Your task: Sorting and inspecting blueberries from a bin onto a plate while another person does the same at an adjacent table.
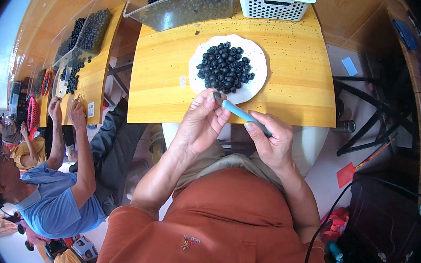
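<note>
My left hand (200, 118) is closed in a pinch at the near rim of the plate, with a small dark piece (218, 97) at its fingertips. That piece looks like one of the black beads, though the fingers partly hide it. In my right hand (275, 138) I grip a light-blue, pen-shaped tool (239, 111), slanted up and left. The tool's far end meets the dark piece; its tip cannot be made out. Just beyond my hands, a white scalloped plate (259, 71) carries a heap of round black beads (224, 66), several showing a hole.
At the table's far side stand a clear plastic bin (179, 17) and a white perforated basket (277, 9), both holding black beads. Dark crumbs dot the wooden table (165, 80). To the left, a person in blue (57, 199) works at another table. A black cable (325, 217) hangs at lower right.
</note>
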Tool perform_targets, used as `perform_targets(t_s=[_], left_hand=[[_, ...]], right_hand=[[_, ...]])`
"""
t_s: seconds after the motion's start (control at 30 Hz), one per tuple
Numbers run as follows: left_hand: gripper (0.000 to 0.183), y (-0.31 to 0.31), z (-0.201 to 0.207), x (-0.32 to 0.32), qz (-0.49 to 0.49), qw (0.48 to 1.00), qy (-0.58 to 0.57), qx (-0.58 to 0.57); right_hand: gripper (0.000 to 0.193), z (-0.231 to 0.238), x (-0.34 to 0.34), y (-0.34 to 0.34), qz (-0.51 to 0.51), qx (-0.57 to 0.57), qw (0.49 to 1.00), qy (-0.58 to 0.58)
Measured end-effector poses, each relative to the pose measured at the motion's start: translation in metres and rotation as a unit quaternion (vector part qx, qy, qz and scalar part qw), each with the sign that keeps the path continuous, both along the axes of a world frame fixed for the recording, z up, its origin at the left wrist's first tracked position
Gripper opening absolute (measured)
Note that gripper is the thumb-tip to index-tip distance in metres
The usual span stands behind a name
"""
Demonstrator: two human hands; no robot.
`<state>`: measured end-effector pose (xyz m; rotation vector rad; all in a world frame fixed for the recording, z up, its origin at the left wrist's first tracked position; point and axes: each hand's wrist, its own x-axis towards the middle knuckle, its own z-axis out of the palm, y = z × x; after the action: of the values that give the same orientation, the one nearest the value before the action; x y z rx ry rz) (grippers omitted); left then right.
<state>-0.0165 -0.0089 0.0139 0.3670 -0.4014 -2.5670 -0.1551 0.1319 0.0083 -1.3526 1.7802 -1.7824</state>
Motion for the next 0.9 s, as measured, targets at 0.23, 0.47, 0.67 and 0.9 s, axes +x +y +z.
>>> perform_targets(t_s=[0.23,0.47,0.67,0.9], left_hand=[[0.017,0.003,0.012,-0.001,-0.002,1.000,-0.008,-0.014],[0.012,0.004,0.029,0.004,-0.025,0.994,0.058,-0.084],[0.012,0.000,0.021,-0.001,-0.011,0.999,0.033,-0.026],[0.014,-0.002,0.016,0.003,-0.007,0.999,0.033,-0.028]], right_hand=[[0.019,0.009,0.000,0.002,-0.016,-0.024,0.999,0.032],[0.024,0.003,-0.036,0.016,-0.176,0.005,0.980,-0.098],[0.026,0.007,-0.014,0.012,-0.095,0.015,0.988,-0.119],[0.024,0.012,-0.002,0.008,-0.043,0.014,0.996,-0.081]])
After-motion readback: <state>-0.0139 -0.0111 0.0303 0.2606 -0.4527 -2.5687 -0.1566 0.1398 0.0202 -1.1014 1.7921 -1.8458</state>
